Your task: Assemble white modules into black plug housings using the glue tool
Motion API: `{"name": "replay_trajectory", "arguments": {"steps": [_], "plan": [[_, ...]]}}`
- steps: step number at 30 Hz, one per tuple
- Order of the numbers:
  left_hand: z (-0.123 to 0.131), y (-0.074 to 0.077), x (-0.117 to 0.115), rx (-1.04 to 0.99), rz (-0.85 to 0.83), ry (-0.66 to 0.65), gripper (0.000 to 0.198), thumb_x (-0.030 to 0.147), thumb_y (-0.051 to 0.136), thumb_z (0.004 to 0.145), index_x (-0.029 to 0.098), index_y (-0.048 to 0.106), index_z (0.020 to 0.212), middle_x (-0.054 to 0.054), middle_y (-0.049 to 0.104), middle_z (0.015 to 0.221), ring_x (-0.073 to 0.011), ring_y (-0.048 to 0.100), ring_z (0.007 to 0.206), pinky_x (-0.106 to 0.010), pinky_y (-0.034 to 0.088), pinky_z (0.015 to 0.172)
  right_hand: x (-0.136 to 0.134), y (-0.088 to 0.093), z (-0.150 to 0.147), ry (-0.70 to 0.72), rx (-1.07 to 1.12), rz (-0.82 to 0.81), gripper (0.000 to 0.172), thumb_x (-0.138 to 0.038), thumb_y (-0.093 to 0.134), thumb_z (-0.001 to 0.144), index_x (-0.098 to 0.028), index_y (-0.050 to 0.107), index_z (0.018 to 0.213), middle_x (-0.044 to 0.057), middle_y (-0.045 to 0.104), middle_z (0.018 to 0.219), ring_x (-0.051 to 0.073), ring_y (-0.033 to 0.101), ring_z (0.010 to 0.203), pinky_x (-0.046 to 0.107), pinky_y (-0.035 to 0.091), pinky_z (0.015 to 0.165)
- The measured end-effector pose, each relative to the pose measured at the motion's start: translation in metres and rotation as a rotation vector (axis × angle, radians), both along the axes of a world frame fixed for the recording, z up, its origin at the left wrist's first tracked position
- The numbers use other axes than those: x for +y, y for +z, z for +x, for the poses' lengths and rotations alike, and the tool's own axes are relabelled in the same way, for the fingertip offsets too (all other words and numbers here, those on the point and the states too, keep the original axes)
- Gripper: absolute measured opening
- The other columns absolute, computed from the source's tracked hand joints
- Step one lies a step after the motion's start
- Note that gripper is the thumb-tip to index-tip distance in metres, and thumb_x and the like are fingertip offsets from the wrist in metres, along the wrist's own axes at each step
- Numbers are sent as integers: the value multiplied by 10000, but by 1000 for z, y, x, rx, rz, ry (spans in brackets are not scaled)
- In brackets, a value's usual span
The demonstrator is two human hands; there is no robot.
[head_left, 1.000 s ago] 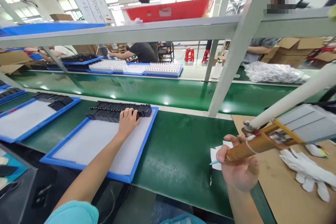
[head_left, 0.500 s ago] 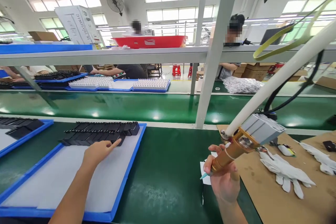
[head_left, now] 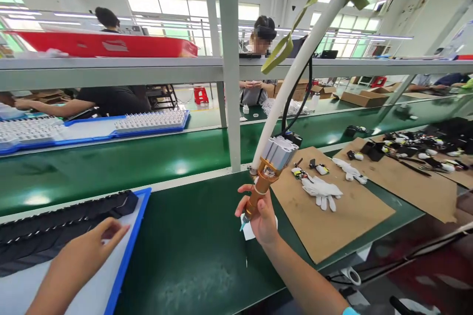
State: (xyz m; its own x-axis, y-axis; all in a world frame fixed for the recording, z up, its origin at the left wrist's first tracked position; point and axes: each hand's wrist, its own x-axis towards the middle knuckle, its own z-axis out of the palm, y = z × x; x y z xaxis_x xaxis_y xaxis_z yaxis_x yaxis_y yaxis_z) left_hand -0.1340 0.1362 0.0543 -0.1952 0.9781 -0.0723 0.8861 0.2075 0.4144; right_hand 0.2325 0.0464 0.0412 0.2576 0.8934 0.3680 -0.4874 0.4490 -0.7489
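Observation:
My right hand (head_left: 264, 219) is wrapped round a gold-coloured dispenser (head_left: 257, 194) with a teal needle tip pointing down. A silver block (head_left: 280, 151) sits at its top end, beside a slanting white pole. Behind the tip, a piece of white paper (head_left: 249, 230) shows above the green bench. My left hand (head_left: 86, 258) is over the right part of a blue-rimmed tray (head_left: 127, 253), thumb and forefinger brought together in a pinch; anything between them is too small to make out. Rows of black box-like parts (head_left: 70, 226) lie in the tray, just beyond that hand.
Brown cardboard (head_left: 314, 226) on the right bears white gloves (head_left: 321, 192) and small parts. Farther right lie many black and white pieces (head_left: 421, 147). A grey upright post (head_left: 229, 108) rises at the bench's back edge. Across the green belt, co-workers sit near white-part trays (head_left: 150, 123).
The view has swung right, so the tray sits farther left. My left hand has come away from the black parts, fingers now pinched. The dispenser stays in my right hand.

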Motion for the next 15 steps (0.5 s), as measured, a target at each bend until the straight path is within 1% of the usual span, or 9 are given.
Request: {"name": "replay_trajectory", "arguments": {"steps": [2,4,6,7,8,10,12,13,15], "plan": [[56,8,-14,23,51,-184,342,621,537,623,306,573,749,61,723,771,-260,663,749,-320,428,687,5,-1,7,-10,-70,-11,389,-545,589,824,-283,463,1083,27,630,1041,118,619,582,292,487,564],[108,10,-22,27,62,-386,330,587,496,732,276,572,814,-2,729,835,-259,673,795,-310,421,656,10,-2,16,-53,-152,-34,372,-483,604,836,-279,461,1113,22,629,1036,104,601,587,294,501,597],[149,4,-17,44,33,-523,303,542,482,804,268,589,877,-24,728,886,-256,673,832,-300,418,638,14,-3,24,-117,-221,-69,370,-424,617,840,-274,457,1139,12,628,1024,92,584,598,296,515,641],[166,-1,-10,51,35,-558,292,523,480,827,266,599,900,-30,726,913,-257,670,849,-300,422,638,17,-4,28,-151,-246,-88,377,-409,618,840,-271,453,1151,10,626,1019,91,577,606,298,519,658],[179,-8,0,48,52,-579,290,509,479,844,264,612,925,-37,724,947,-260,667,872,-305,432,649,19,-6,32,-182,-268,-104,386,-404,616,841,-268,449,1161,10,623,1017,94,572,617,301,522,671],[197,-24,27,16,117,-570,312,485,462,874,249,637,977,-63,714,1030,-272,656,944,-331,468,708,22,-11,39,-245,-318,-119,383,-410,613,840,-252,461,1154,21,617,1018,107,572,655,308,523,689],[205,-42,57,-14,213,-514,361,435,439,901,209,626,1110,-108,674,1164,-285,608,1095,-368,479,848,25,-18,45,-315,-372,-113,370,-410,623,833,-239,489,1133,39,611,1039,129,588,728,317,521,719],[206,-50,70,-19,251,-490,397,410,424,913,185,593,1193,-129,632,1250,-287,553,1193,-386,452,935,26,-21,48,-349,-394,-109,361,-407,627,832,-234,504,1123,50,610,1057,143,599,778,326,520,746],[205,-65,89,-18,309,-432,468,373,396,931,142,500,1325,-161,535,1382,-292,411,1345,-437,352,1071,28,-27,54,-400,-423,-106,354,-404,626,834,-232,522,1127,68,609,1094,181,614,890,359,513,815]]}}
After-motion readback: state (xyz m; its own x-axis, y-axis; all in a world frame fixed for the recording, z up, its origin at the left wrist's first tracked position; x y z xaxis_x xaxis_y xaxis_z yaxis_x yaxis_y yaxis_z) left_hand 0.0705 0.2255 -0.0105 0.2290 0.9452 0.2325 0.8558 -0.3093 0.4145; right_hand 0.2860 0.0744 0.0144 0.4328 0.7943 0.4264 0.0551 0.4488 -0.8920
